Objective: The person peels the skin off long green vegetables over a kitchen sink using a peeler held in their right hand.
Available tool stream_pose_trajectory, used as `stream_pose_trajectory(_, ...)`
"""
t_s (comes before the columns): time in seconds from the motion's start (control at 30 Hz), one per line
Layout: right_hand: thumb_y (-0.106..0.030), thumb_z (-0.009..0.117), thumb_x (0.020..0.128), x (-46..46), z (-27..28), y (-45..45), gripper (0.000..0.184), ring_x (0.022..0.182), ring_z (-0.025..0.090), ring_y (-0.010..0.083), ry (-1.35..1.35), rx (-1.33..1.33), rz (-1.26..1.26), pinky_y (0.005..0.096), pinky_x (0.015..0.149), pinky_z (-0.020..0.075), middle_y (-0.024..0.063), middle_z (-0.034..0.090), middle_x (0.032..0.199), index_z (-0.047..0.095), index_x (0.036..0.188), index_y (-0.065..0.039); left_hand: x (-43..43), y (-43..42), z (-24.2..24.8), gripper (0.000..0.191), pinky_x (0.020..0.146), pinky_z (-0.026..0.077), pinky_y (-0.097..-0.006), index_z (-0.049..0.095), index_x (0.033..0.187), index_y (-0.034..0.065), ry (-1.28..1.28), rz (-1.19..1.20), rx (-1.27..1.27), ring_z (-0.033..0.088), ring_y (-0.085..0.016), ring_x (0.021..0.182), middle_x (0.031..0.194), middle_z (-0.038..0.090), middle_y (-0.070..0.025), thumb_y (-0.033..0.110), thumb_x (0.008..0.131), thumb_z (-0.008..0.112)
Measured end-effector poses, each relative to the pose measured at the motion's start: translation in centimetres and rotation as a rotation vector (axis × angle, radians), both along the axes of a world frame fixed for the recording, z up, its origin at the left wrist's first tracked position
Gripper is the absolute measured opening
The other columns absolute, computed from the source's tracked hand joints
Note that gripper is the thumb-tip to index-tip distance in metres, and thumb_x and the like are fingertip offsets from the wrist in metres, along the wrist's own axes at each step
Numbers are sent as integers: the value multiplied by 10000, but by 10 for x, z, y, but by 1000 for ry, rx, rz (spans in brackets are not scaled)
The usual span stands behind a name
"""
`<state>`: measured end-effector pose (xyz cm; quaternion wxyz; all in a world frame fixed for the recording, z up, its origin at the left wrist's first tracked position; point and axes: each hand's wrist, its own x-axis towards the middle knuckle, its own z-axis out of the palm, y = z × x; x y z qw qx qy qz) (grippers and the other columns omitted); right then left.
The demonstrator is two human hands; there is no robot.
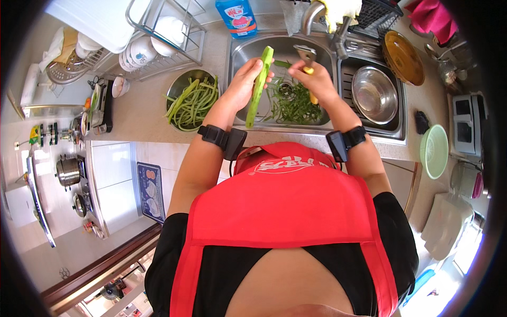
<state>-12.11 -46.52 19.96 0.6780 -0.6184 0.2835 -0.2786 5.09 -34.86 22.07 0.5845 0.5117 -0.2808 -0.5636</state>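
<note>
My left hand (241,84) grips a long, slim green vegetable (259,89), perhaps a cucumber or gourd, by its middle. It is held nearly upright in the picture over the left part of the steel sink basin (243,51). Its surface is pale green with darker streaks. In my right hand (315,82) is a peeler (305,51) with a metal head and a yellow handle, apart from the vegetable. Thin green peelings (295,104) lie heaped around the drain below both hands. A green piece (282,63) shows behind, partly hidden by my right hand.
Left of the sink stands a metal bowl of long green beans (194,104). A steel basin (374,95) sits in the smaller right sink. The faucet (340,41) rises behind, near a blue detergent bottle (236,19). A dish rack (158,47) stands at left, a green colander (434,151) at right.
</note>
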Motion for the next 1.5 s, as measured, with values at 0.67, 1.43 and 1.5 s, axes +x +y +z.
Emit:
stream_pose_trajectory(0.67, -310, 657, 799, -12, -22, -10, 282, 585, 572, 100, 473, -238, 2, 249, 588, 449, 40, 647, 696, 654, 930, -60, 33, -2, -12, 376, 636, 426, -286, 516, 1042, 117, 659, 569, -250, 455, -119, 658, 733, 465, 14, 461, 894, 480)
stream_pose_trajectory(1.43, -172, 772, 639, 3, 9, 16, 367, 892, 545, 292, 211, -779, -115, 356, 788, 439, 92, 614, 907, 584, 929, -50, 15, 11, 3, 416, 918, 447, -413, 382, 1283, 96, 213, 200, -91, 511, -237, 1058, 1129, 506, -98, 125, 896, 531)
stream_pose_trajectory(1.5, -216, 741, 690, -4, 4, 8, 342, 857, 557, 293, 243, -681, -74, 352, 766, 446, 104, 613, 889, 578, 943, -52, 16, 13, 5, 425, 924, 450, -413, 367, 1287, 92, 187, 212, -131, 520, -253, 1073, 1162, 507, -117, 84, 892, 524)
